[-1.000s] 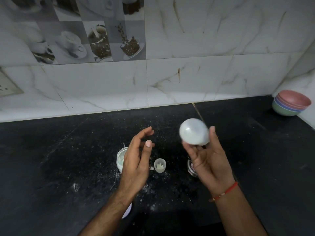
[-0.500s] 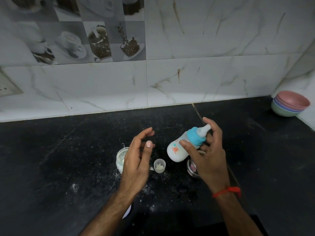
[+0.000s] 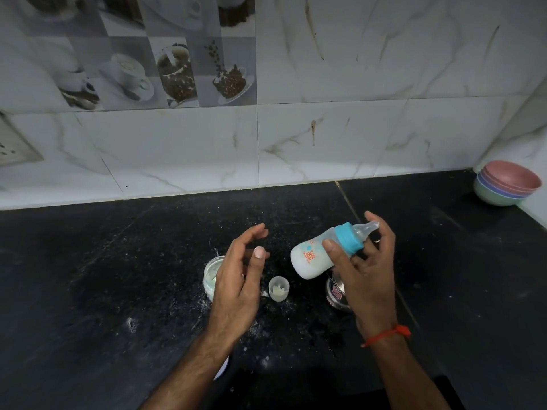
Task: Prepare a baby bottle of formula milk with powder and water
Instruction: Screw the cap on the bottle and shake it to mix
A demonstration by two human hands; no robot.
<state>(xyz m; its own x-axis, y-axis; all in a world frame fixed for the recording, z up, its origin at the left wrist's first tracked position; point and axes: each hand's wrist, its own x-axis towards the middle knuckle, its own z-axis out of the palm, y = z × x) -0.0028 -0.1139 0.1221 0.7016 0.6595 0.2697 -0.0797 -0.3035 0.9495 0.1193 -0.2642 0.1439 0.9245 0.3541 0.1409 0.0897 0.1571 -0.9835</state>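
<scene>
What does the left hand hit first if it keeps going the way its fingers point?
Probably nothing near: the left hand points up and away toward the tiled wall, over bare countertop. Depth is unclear.

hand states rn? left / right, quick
Left hand: open, fingers relaxed, holding nothing.
Right hand: holds the baby bottle, tilted, nipple up and to the right.

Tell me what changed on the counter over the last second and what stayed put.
The right hand swung the baby bottle round: a second ago its rounded base faced the camera, blurred; now it lies tilted with the teat up to the right, held between thumb and fingers. The left hand stayed open and empty above the powder jar. The small cup, steel container and stacked bowls did not move.
</scene>
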